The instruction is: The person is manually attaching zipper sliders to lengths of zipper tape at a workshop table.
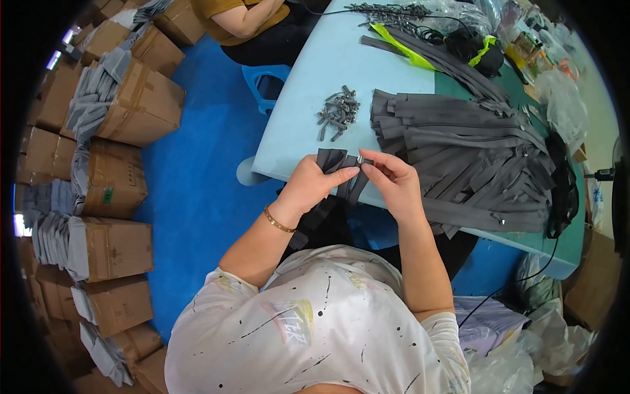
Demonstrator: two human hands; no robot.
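Observation:
Close to the table's near edge, my left hand (pixel 311 186) is closed around a dark grey zipper tape (pixel 331 159), its thumb pressed toward the tape's end. My right hand (pixel 398 185) pinches a small silvery zipper slider (pixel 359 159) at that end, thumb against forefinger. Whether the slider sits on the teeth is too small to tell. Beyond my hands lies a loose heap of small grey and metal zipper sliders with pulls (pixel 340 110). To the right spreads a thick stack of dark grey zipper tapes (pixel 472 151), some hanging over the table edge.
The pale blue table (pixel 292 125) also bears cords, a yellow-green strip (pixel 403 47) and plastic bags at its far side. Another person (pixel 237 18) sits by a blue stool (pixel 266 82) at the far left. Cardboard boxes (pixel 141 102) with grey fabric pieces line the left.

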